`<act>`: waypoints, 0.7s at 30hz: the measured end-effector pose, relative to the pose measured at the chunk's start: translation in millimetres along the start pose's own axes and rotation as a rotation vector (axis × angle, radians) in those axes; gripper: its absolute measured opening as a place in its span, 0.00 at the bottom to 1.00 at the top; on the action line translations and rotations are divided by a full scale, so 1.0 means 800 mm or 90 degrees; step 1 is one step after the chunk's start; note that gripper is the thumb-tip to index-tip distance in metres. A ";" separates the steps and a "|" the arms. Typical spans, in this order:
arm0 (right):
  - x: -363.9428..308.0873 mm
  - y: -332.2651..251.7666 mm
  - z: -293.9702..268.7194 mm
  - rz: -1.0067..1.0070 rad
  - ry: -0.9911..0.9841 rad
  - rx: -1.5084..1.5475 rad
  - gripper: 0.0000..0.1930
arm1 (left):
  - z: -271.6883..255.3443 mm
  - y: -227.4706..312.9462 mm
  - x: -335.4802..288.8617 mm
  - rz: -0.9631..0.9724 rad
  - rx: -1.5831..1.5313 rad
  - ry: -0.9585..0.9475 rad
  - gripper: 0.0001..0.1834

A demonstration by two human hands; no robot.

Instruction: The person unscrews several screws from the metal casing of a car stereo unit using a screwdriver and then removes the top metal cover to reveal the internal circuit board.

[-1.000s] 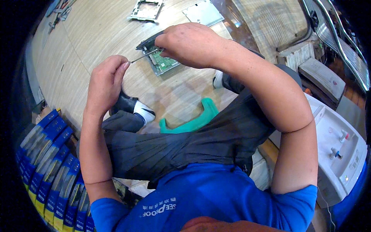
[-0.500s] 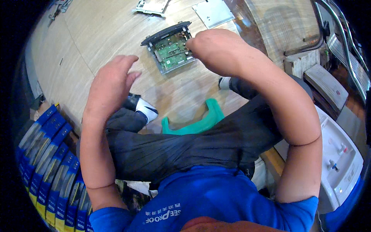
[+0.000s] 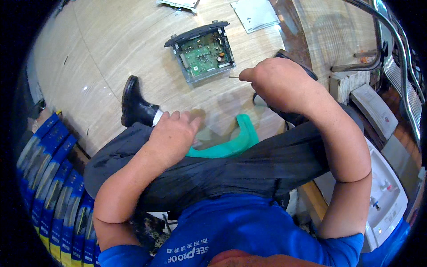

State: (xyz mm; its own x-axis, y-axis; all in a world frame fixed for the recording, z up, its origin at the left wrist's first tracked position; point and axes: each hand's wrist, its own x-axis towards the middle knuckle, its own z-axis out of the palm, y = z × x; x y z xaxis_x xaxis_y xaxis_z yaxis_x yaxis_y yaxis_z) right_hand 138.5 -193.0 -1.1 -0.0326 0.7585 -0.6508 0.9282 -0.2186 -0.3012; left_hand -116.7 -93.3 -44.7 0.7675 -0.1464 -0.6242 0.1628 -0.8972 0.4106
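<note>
An opened car stereo (image 3: 203, 53) lies on the floor in front of me. Its black front panel faces away, and its green circuit board is exposed inside the metal case. Just right of its near corner is my right hand (image 3: 282, 84), closed around a screwdriver (image 3: 234, 77). Only the thin shaft sticks out past the fingers, pointing left and apart from the stereo; the handle is hidden. My left hand (image 3: 172, 137) rests by my left knee, fingers stretched out and holding nothing, beside a curved green plastic piece (image 3: 231, 146).
A flat metal cover (image 3: 255, 16) and another metal part (image 3: 179, 4) lie beyond the stereo. My black shoe (image 3: 135, 102) stands left of it. Blue-and-yellow packages (image 3: 53, 178) line the left, with a white water dispenser (image 3: 387, 196) and chrome-framed chair (image 3: 398, 58) at right.
My right hand has drawn back from the stereo toward me and to the right, revealing the screwdriver shaft. My left hand has come down to my knee. My left foot has swung outward.
</note>
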 end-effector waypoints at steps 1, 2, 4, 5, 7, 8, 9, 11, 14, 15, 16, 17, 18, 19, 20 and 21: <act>0.000 0.001 0.002 -0.014 -0.001 0.008 0.09 | -0.001 0.003 0.001 -0.007 -0.026 -0.018 0.26; 0.001 0.000 0.001 -0.013 -0.002 0.006 0.09 | -0.003 0.004 0.001 -0.013 -0.051 -0.037 0.26; 0.003 -0.004 -0.002 -0.029 -0.020 0.016 0.09 | -0.005 -0.002 0.003 -0.023 -0.027 -0.022 0.26; 0.003 -0.004 -0.002 -0.026 -0.019 0.014 0.09 | -0.008 -0.006 0.003 -0.032 -0.001 -0.008 0.27; 0.005 -0.003 -0.001 -0.063 -0.010 0.025 0.09 | -0.016 -0.010 0.003 -0.039 0.004 0.018 0.27; 0.006 -0.002 0.001 -0.059 -0.008 0.024 0.09 | -0.018 -0.011 0.003 -0.047 0.008 0.042 0.27; 0.008 -0.001 0.005 -0.065 0.000 0.024 0.09 | -0.017 -0.012 0.004 -0.044 0.010 0.045 0.27; 0.011 -0.003 0.009 -0.066 0.012 0.022 0.09 | -0.014 -0.011 0.003 -0.041 0.011 0.058 0.28; 0.018 -0.011 0.011 -0.077 -0.033 -0.014 0.15 | -0.004 -0.008 0.005 -0.032 0.023 0.022 0.28; 0.019 -0.014 0.012 -0.093 -0.036 -0.007 0.14 | -0.002 -0.007 0.004 -0.033 0.027 0.026 0.28; 0.020 -0.016 0.012 -0.110 -0.038 0.000 0.12 | -0.001 -0.006 0.004 -0.022 0.020 0.022 0.27; 0.019 -0.018 0.015 -0.129 -0.016 0.000 0.08 | 0.001 -0.005 0.004 -0.011 0.013 0.019 0.27; 0.020 -0.020 0.017 -0.128 -0.011 -0.005 0.08 | 0.002 -0.006 0.005 -0.012 0.016 0.025 0.27; 0.022 -0.023 0.017 -0.126 -0.030 -0.013 0.08 | 0.003 -0.007 0.005 -0.008 0.009 0.028 0.27; 0.022 -0.025 0.015 -0.124 -0.049 -0.022 0.07 | 0.003 -0.007 0.006 -0.004 0.001 0.033 0.26; 0.020 -0.026 0.014 -0.128 -0.047 -0.014 0.07 | 0.002 -0.008 0.007 -0.007 0.003 0.040 0.26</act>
State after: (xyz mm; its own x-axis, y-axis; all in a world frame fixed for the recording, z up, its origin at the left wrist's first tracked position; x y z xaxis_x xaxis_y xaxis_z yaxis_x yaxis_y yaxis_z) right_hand 114.5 -182.9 -13.2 -0.2436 0.7384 -0.6289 0.9080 -0.0543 -0.4154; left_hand -114.7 -89.3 -52.1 0.8033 -0.1105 -0.5853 0.1680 -0.9008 0.4005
